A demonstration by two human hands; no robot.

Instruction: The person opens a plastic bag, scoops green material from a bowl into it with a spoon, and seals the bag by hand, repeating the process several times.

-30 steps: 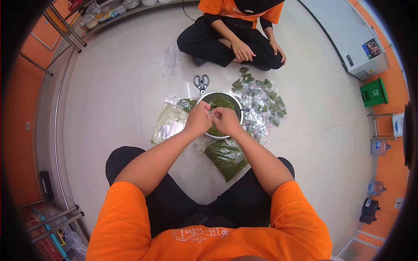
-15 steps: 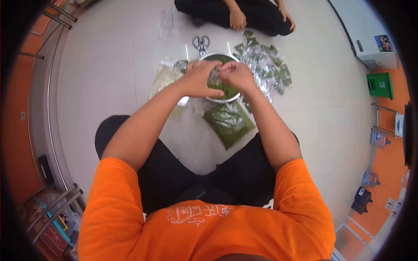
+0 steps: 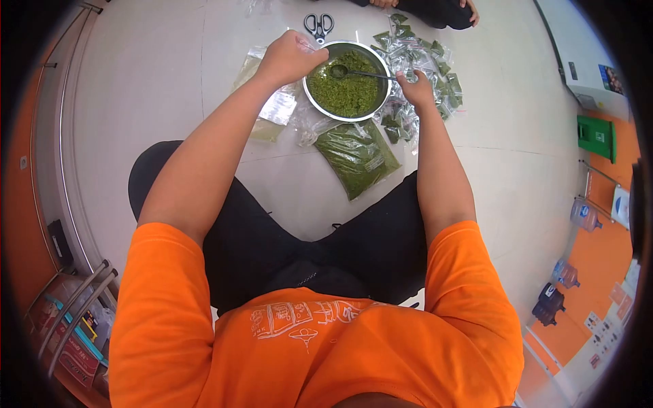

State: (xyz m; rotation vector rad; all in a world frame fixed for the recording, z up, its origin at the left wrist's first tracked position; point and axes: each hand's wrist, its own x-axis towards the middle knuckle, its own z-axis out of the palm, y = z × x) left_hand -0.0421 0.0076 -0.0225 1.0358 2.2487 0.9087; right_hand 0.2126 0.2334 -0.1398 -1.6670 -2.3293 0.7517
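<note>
Step in hand, by look: taking up black spoon [image 3: 369, 73]; next move called for firm hold, level scoop; spoon lay in round metal bowl [image 3: 343, 119], handle across rim, over crumbly green mass [image 3: 348, 98]; right hand [image 3: 417, 88] at handle end, whether closed on it could not tell; left hand [image 3: 289, 58] pinched filmy clear plastic [image 3: 305, 45] by rim; nearer body, glossy pillow-shaped bag [image 3: 357, 156]; rightward, crinkly packets [image 3: 411, 52]

My left fingers [image 3: 292, 52] pinch a clear bag [image 3: 307, 45] by the bowl's [image 3: 347, 120] rim; my right fingers [image 3: 413, 81] hold the end of the spoon [image 3: 371, 74], its head over the green shreds [image 3: 347, 98]. Scissors [image 3: 319, 28] lie beyond on the floor [image 3: 218, 102], small packets [image 3: 445, 92] to the right, a plump green pouch [image 3: 355, 160] nearer me.
</note>
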